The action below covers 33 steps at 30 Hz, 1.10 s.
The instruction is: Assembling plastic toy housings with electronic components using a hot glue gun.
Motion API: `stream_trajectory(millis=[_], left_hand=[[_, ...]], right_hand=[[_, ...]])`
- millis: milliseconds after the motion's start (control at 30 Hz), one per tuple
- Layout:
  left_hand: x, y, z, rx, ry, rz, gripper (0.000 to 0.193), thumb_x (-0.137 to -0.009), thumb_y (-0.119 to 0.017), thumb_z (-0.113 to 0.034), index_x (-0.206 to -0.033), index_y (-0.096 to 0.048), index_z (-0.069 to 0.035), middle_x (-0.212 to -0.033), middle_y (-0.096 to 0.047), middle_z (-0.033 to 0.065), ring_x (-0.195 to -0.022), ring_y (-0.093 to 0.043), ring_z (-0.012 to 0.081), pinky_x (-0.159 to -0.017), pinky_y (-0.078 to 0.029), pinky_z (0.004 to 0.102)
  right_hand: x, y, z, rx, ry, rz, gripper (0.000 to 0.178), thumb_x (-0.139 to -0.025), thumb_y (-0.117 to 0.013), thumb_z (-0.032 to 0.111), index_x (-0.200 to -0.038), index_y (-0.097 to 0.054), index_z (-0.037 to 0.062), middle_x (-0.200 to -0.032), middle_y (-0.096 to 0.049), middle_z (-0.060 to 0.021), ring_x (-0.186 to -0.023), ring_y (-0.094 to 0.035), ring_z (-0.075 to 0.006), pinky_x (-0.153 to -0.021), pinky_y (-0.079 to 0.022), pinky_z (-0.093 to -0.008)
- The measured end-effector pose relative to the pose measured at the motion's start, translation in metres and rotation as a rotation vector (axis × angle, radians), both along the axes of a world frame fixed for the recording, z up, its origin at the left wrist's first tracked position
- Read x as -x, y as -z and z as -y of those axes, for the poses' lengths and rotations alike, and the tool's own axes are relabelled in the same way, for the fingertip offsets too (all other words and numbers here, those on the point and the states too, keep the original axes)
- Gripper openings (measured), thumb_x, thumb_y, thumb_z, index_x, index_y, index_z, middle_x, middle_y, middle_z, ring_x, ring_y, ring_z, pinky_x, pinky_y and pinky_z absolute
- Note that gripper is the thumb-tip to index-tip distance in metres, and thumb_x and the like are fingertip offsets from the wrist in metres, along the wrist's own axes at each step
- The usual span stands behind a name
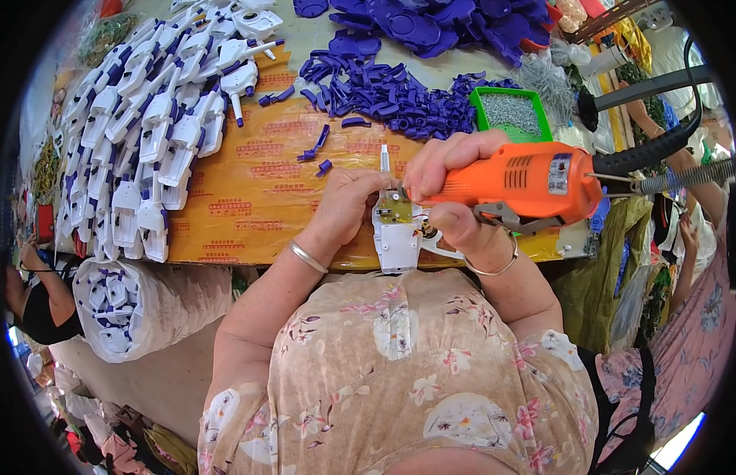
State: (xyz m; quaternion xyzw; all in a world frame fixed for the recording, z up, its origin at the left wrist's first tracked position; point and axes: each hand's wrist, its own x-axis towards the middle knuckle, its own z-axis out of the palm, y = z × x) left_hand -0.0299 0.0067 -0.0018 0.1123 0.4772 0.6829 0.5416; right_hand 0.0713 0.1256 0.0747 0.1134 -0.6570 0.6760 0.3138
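My right hand [451, 170] is wrapped round an orange electric screwdriver [514, 186], which lies sideways with its cable end to the right. Its tip points at a white plastic housing [399, 247] at the table's front edge, close against my body. A small greenish circuit board [396, 207] and thin wires show in the open housing. From the left, my left hand [344, 206] grips the housing, its fingertips pinched together beside the board. Whether they also hold a screw is hidden. A narrow white stem [384, 158] points away from me at the housing's far end.
Many white and purple assembled pieces [154, 127] cover the table's left side. Loose purple parts [399, 99] are heaped at the back, beside a green tray [544, 119] of small screws. A white sack [186, 297] with more pieces hangs at the front left. Other people work on both sides.
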Motion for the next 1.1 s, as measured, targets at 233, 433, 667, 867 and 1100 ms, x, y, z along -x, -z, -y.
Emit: stream_trajectory(millis=[233,433,667,867,1100], left_hand=[[-0.001,0.004,-0.001,-0.015,-0.026,-0.024,0.017,-0.081,-0.059,-0.011,-0.079,-0.069,0.004,-0.072,-0.066,0.0064,-0.059,-0.057,0.0095,-0.055,-0.043,0.0217],[-0.005,0.003,-0.003,-0.008,-0.039,-0.035,0.018,-0.082,-0.059,-0.010,-0.078,-0.069,0.004,-0.072,-0.066,0.0054,-0.061,-0.056,0.0083,-0.057,-0.043,0.0219],[-0.006,0.010,-0.002,-0.005,-0.028,-0.123,0.020,-0.084,-0.057,-0.010,-0.075,-0.069,0.003,-0.070,-0.064,0.0023,-0.059,-0.052,0.0057,-0.055,-0.040,0.0211],[-0.008,0.014,-0.003,-0.107,-0.055,-0.141,0.020,-0.085,-0.056,-0.012,-0.079,-0.069,0.002,-0.072,-0.064,0.0022,-0.060,-0.053,0.0052,-0.053,-0.041,0.0210],[-0.007,0.011,-0.002,-0.037,-0.006,-0.141,0.022,-0.087,-0.056,-0.015,-0.084,-0.069,0.003,-0.078,-0.066,0.0025,-0.064,-0.056,0.0060,-0.057,-0.045,0.0215]], right_hand=[[0.002,0.004,0.000,-0.019,0.038,0.003,0.045,-0.077,-0.076,0.023,-0.099,-0.039,0.0083,-0.077,-0.051,-0.0050,-0.065,-0.052,-0.0172,-0.064,-0.048,-0.0334],[0.001,0.003,0.000,-0.120,0.118,0.059,0.042,-0.077,-0.075,0.017,-0.096,-0.039,0.0075,-0.073,-0.052,-0.0057,-0.062,-0.052,-0.0167,-0.060,-0.048,-0.0312],[0.003,0.004,-0.002,-0.251,0.133,0.106,0.037,-0.077,-0.073,0.010,-0.095,-0.040,0.0071,-0.071,-0.052,-0.0055,-0.061,-0.053,-0.0155,-0.058,-0.047,-0.0286],[0.006,-0.001,0.006,-0.324,0.116,0.124,0.035,-0.077,-0.069,0.005,-0.096,-0.039,0.0080,-0.072,-0.052,-0.0049,-0.062,-0.053,-0.0128,-0.057,-0.045,-0.0267],[0.011,-0.003,0.008,-0.436,0.104,0.135,0.038,-0.075,-0.072,0.007,-0.094,-0.039,0.0078,-0.071,-0.053,-0.0037,-0.061,-0.053,-0.0110,-0.056,-0.044,-0.0243]])
